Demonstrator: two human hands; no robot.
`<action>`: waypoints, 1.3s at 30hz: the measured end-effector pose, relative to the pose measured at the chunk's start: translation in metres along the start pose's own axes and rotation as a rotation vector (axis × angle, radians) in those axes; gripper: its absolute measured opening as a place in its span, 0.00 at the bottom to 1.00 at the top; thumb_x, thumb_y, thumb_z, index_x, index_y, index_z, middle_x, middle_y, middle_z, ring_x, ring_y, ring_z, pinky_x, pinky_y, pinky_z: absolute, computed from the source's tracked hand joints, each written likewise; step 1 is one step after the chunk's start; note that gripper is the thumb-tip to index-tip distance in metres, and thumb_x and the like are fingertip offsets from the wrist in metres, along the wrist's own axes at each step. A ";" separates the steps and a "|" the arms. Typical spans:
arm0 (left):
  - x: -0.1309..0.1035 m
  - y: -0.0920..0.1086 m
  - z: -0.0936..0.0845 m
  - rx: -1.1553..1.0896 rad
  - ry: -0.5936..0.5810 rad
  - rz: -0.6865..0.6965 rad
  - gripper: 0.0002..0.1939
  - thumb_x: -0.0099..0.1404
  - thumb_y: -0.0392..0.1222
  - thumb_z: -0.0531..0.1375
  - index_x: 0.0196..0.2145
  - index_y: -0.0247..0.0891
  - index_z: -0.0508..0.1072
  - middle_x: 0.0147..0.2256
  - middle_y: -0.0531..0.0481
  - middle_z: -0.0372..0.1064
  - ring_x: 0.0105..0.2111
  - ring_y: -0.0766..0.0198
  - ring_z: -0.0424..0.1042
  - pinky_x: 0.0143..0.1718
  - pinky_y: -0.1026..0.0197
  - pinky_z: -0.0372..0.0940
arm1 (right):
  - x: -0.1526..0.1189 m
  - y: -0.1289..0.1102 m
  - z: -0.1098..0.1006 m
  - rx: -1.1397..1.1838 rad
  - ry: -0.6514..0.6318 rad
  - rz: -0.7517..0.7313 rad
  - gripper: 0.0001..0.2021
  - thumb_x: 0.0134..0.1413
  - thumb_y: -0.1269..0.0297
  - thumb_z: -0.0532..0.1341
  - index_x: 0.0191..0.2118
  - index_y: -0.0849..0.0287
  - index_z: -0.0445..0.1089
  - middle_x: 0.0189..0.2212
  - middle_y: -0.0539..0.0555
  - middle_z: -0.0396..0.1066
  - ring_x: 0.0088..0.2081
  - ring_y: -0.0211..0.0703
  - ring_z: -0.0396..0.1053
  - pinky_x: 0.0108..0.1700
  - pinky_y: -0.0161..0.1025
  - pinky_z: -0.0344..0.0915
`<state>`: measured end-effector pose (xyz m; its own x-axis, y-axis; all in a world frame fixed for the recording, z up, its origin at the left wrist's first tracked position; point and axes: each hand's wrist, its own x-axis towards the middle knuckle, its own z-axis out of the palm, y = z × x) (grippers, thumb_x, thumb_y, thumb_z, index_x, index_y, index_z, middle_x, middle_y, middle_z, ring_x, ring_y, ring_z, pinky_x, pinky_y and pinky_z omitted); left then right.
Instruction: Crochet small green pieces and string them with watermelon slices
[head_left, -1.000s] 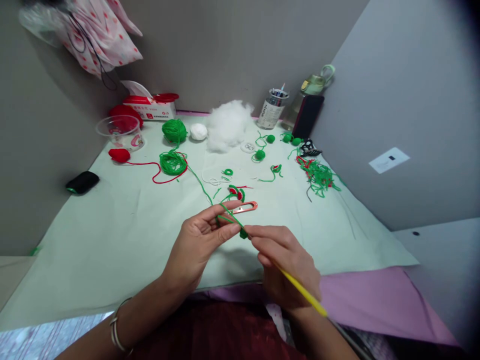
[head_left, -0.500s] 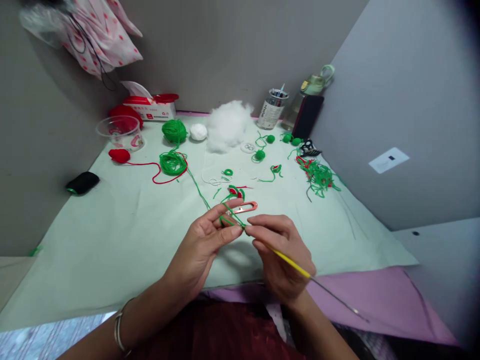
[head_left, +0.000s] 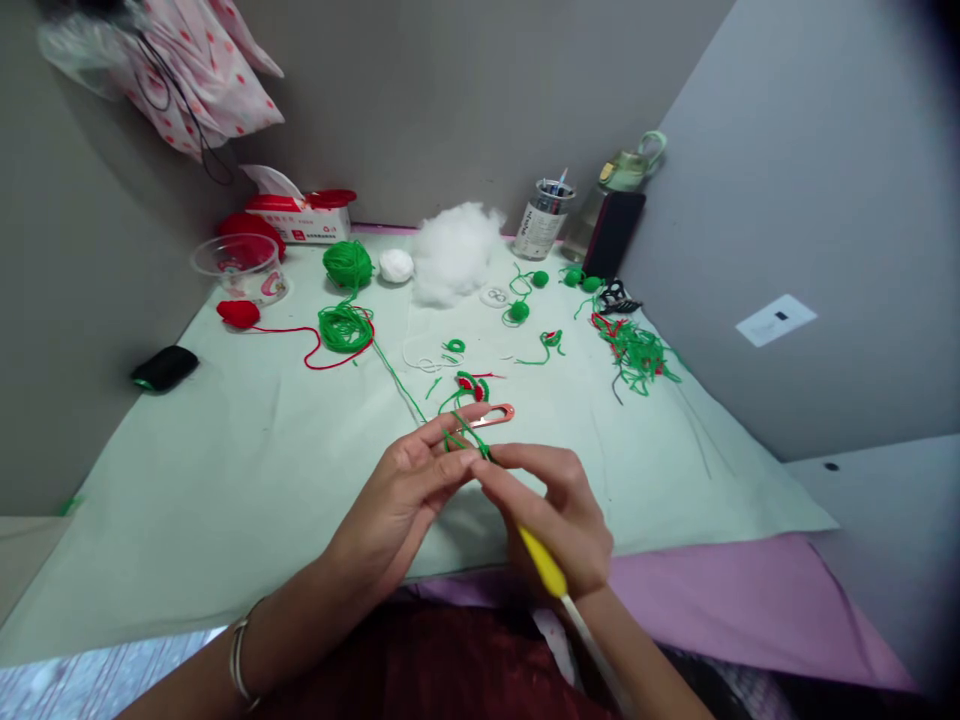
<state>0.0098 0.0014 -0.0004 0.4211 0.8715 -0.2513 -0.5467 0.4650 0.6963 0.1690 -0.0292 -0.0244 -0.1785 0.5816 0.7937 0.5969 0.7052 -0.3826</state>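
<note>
Green yarn [head_left: 469, 430] runs over the fingers of my left hand [head_left: 409, 485], whose thumb and fingers pinch a small green crochet piece [head_left: 484, 453]. My right hand [head_left: 559, 515] is closed around a crochet hook [head_left: 543, 562] with a yellow grip; its metal shaft slants down toward my forearm. The hook's tip meets the green piece and is mostly hidden by my fingertips. Just beyond my hands lie an orange-handled tool [head_left: 501, 414] and small red-and-green crocheted pieces [head_left: 472, 386]. The working strand leads back to a loose green yarn coil [head_left: 346, 328].
Behind stand a green yarn ball [head_left: 348, 264], white stuffing [head_left: 459, 252], a pen jar [head_left: 543, 220], a water bottle [head_left: 626, 172] and a phone [head_left: 616, 235]. Yarn scraps [head_left: 641, 355] lie right. A clear plastic tub [head_left: 262, 285] and a black mouse [head_left: 165, 368] are left.
My right hand has turned, swinging the hook's back end from pointing right to pointing more steeply down toward me. Its fingertips moved slightly left, against the green piece. My left hand hardly moved.
</note>
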 end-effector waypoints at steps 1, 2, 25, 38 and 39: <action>0.000 0.001 -0.001 -0.015 -0.010 -0.023 0.20 0.63 0.37 0.68 0.53 0.41 0.79 0.34 0.51 0.75 0.37 0.66 0.71 0.48 0.63 0.63 | 0.002 -0.001 0.000 0.071 0.022 0.070 0.19 0.63 0.76 0.61 0.56 0.52 0.74 0.46 0.56 0.76 0.45 0.45 0.76 0.43 0.42 0.76; 0.000 0.002 -0.002 -0.019 -0.007 -0.030 0.20 0.63 0.37 0.68 0.53 0.41 0.79 0.35 0.51 0.75 0.37 0.66 0.71 0.49 0.63 0.63 | 0.004 -0.001 0.000 0.153 0.046 0.148 0.18 0.64 0.76 0.60 0.54 0.52 0.75 0.44 0.56 0.76 0.43 0.45 0.76 0.42 0.43 0.75; 0.000 0.003 0.000 0.200 0.054 0.147 0.16 0.60 0.39 0.71 0.47 0.44 0.82 0.32 0.53 0.76 0.38 0.64 0.73 0.49 0.62 0.64 | 0.017 -0.002 0.003 0.312 0.080 0.291 0.12 0.65 0.73 0.60 0.47 0.52 0.78 0.40 0.54 0.78 0.43 0.45 0.76 0.42 0.44 0.76; 0.000 0.004 -0.002 0.131 0.086 0.082 0.16 0.61 0.41 0.70 0.48 0.43 0.82 0.35 0.51 0.77 0.40 0.64 0.72 0.49 0.62 0.62 | 0.019 0.004 0.002 0.666 0.228 0.559 0.09 0.67 0.65 0.59 0.40 0.56 0.78 0.32 0.53 0.75 0.28 0.38 0.71 0.31 0.40 0.71; 0.000 0.002 -0.001 0.154 0.096 0.112 0.17 0.60 0.40 0.71 0.48 0.44 0.82 0.34 0.52 0.75 0.39 0.64 0.71 0.48 0.62 0.62 | 0.020 0.004 0.004 0.693 0.219 0.572 0.08 0.67 0.65 0.59 0.40 0.55 0.78 0.33 0.53 0.75 0.28 0.38 0.71 0.32 0.40 0.72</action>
<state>0.0076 0.0023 0.0002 0.2889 0.9308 -0.2239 -0.4666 0.3411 0.8160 0.1649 -0.0136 -0.0122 0.1932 0.8761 0.4418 -0.0653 0.4607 -0.8851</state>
